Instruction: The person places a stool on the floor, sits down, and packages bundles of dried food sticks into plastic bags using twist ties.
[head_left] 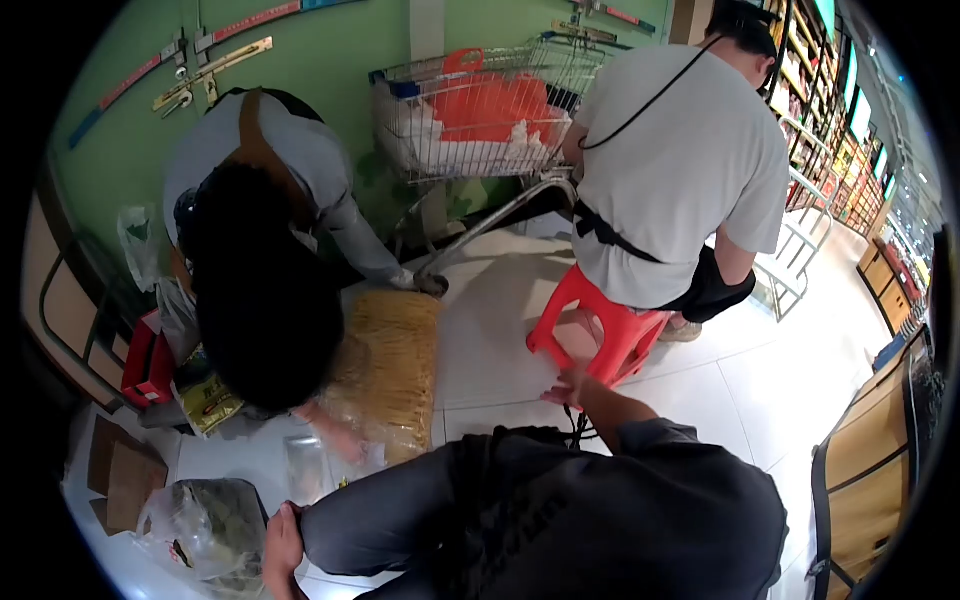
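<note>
My left hand point(283, 545) rests against my knee at the bottom left; its fingers are partly visible and hold nothing I can see. My right hand point(570, 388) is held out beside a red plastic stool point(612, 345), fingers apart, with a dark cable hanging just below it. Ahead of my knee, a large plastic-wrapped bundle of yellowish strips point(392, 370) lies on the floor. A bent-over person point(265, 250) has one hand at its far end and the other near a small clear packet point(372, 458). Close to my left hand sits a clear bag with greenish contents point(225, 525).
Another person point(680, 170) sits on the red stool, back turned. A shopping cart point(470, 120) with red and white bags stands by the green wall. An open cardboard box point(128, 475), a red box point(148, 365) and yellow-green packets point(207, 395) are at left; shelves point(850, 170) at right.
</note>
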